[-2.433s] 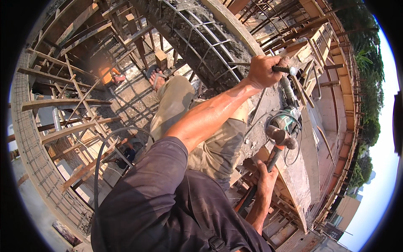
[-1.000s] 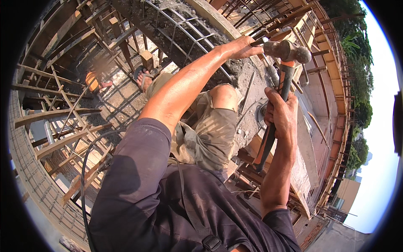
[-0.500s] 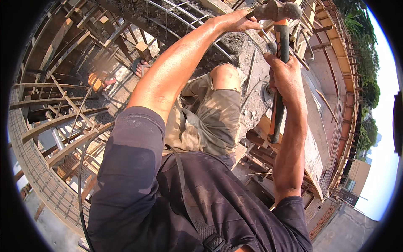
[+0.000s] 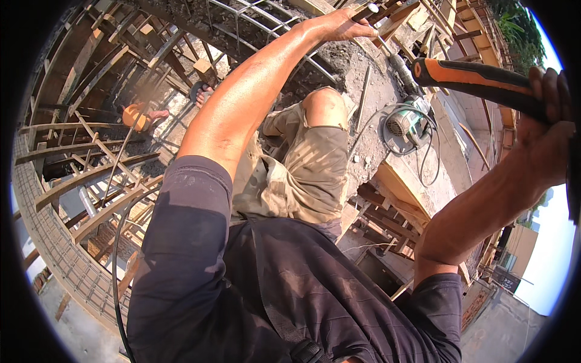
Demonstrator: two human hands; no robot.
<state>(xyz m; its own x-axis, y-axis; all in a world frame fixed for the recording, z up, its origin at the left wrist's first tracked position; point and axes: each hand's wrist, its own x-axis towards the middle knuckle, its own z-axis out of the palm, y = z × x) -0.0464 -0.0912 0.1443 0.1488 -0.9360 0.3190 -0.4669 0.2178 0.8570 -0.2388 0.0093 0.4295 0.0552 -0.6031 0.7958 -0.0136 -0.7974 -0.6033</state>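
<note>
My left hand [image 4: 340, 26] is stretched out at the top, its fingers wrapped round a dark steel chisel [image 4: 367, 11]. The chisel's shiny round end sticks up above the fingers; its lower end cannot be made out. Out at the right edge, my right hand [image 4: 552, 112] is raised and closed on the hammer [image 4: 478, 78]. Its black and orange handle points left toward the middle, while the hammer's head is out of view. Rough grey concrete [image 4: 354, 69] lies below the left hand.
A green power tool [image 4: 404, 124] with a coiled cord rests on the concrete between my arms. Steel reinforcing bars [image 4: 254, 21] run along the top. On the left are timber beams [image 4: 97, 209] over a drop, with another person's foot [image 4: 158, 115] lower down. Wooden formwork [image 4: 402, 190] stands nearer.
My right hand has swung the hammer up and away to the right, off the chisel, uncovering the power tool. The left hand keeps its place with the chisel.
</note>
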